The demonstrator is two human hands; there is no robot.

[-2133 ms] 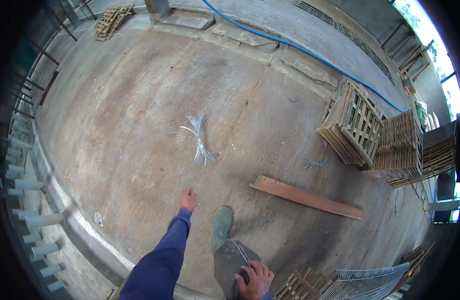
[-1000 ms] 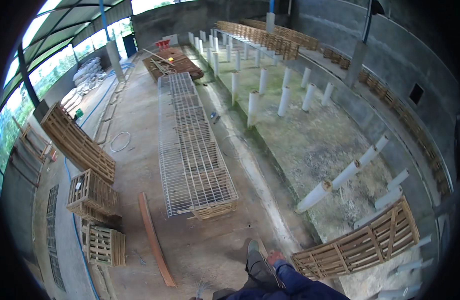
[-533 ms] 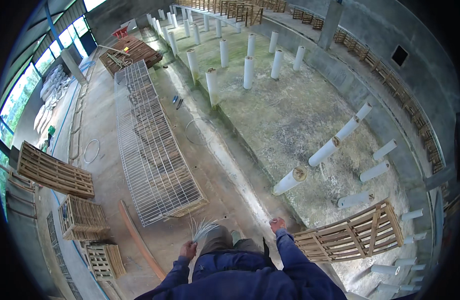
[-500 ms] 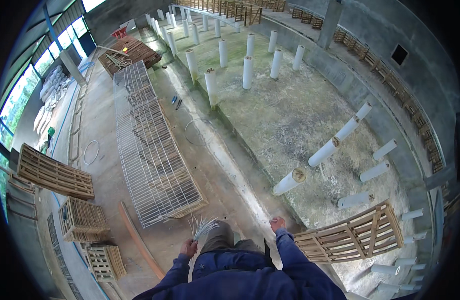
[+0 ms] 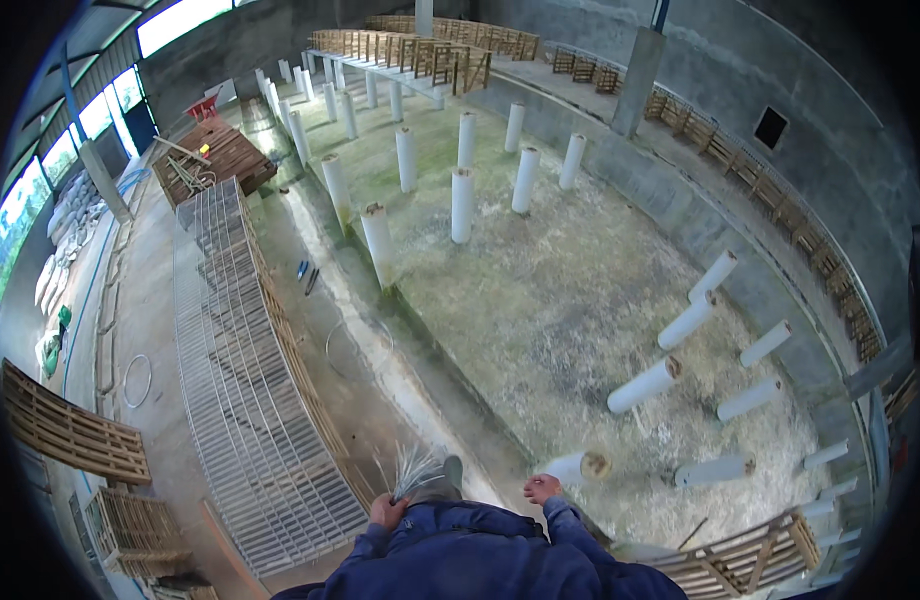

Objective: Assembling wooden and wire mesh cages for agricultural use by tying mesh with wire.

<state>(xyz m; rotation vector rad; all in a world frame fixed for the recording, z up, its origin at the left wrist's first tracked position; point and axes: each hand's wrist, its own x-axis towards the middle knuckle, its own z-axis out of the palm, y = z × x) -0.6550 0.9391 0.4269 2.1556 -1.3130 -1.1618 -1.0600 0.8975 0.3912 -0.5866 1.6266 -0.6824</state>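
My left hand (image 5: 387,511) is closed around a bundle of thin silvery wires (image 5: 414,470), whose loose ends fan out upward above my leg. My right hand (image 5: 543,488) hangs in front of me with its fingers curled in. Whatever it may hold is hidden. Beyond it, from this view, stands a white round pipe post (image 5: 572,468). To the left of my left hand lies a long wire mesh panel (image 5: 250,440) on top of wooden slatted racks.
Rows of white posts (image 5: 462,205) rise from the stained concrete bed (image 5: 540,290). Wooden crates (image 5: 135,530) stand at the left, a slatted rack (image 5: 740,560) at the lower right. Pliers-like tools (image 5: 307,275) and a wire loop (image 5: 138,381) lie on the floor.
I have stepped forward, so the mesh panel and posts have come nearer. The racks on both sides have slid down toward the lower edge. My left hand still holds the wires.
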